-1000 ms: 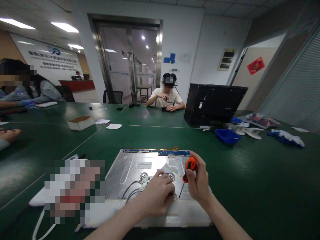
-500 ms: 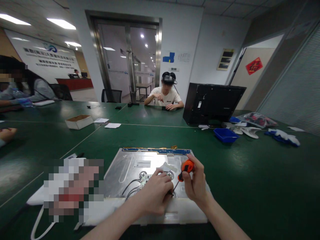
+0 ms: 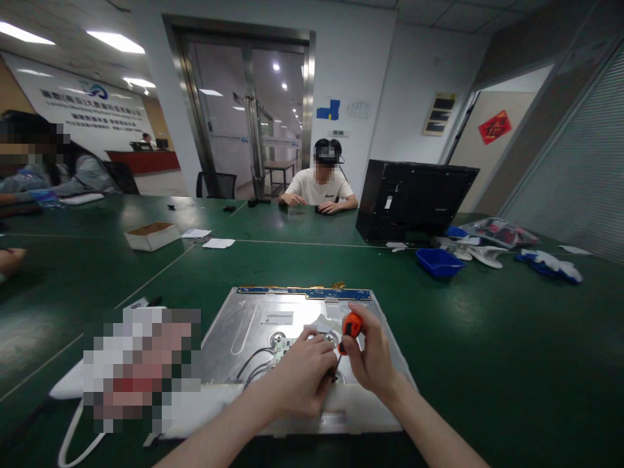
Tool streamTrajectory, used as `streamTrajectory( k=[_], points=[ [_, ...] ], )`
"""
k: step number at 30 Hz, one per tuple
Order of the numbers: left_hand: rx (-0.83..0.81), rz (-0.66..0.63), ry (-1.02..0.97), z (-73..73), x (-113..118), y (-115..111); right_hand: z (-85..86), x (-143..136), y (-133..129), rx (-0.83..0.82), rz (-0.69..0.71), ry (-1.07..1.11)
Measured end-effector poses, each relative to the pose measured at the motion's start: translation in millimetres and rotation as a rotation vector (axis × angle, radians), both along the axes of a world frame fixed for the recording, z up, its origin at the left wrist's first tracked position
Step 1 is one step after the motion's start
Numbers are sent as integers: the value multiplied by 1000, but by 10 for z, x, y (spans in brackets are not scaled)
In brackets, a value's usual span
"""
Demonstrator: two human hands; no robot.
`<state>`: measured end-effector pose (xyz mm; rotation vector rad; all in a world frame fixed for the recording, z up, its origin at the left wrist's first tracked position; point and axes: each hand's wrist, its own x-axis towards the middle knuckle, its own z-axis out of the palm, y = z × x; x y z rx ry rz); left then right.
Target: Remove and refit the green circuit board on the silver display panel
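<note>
My right hand (image 3: 374,361) is closed around the orange-and-black handle of a screwdriver (image 3: 351,325). The shaft slants down and left, its tip close to the fingers of my left hand (image 3: 308,372). Those fingers are curled on the middle of a flat silver display panel (image 3: 224,335); what they hold, if anything, is hidden. Beneath and beside the left hand, part of a green circuit board (image 3: 283,350) shows, with black cables (image 3: 251,361) leading out to its left. Along the panel's far edge runs a narrow blue circuit strip (image 3: 302,294).
Left of the panel lies a white item (image 3: 68,383) with a cable, mostly pixelated. Farther off are an open box (image 3: 152,238), a blue tray (image 3: 440,263), gloves (image 3: 550,265) and a black monitor (image 3: 414,201). A person (image 3: 319,185) sits opposite; another sits at far left.
My right hand and the screwdriver have moved slightly left, and the screwdriver stands more upright. My left hand has stayed in place. The person opposite has lowered a hand to the table.
</note>
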<state>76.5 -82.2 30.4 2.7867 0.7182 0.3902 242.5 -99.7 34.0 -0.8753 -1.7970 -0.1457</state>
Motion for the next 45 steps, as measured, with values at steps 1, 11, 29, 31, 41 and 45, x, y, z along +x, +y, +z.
streamTrajectory(
  k=[1,11,29,31,41,45],
  points=[
    [-1,1,3,2,0,0,-2,-3,3,-11,4,-2],
    [4,-2,-14,7,0,-5,-22,-6,21,-37,24,-19],
    [0,-14,-10,-2,1,2,142,7,-48,9,105,-83],
    [2,-23,-3,3,1,2,149,4,-46,37,111,-78],
    [11,-14,-55,6,-7,-16,123,-20,2,123,52,-82],
    [-1,-15,-40,-5,-3,-10,161,-12,-11,110,67,-83]
  ],
)
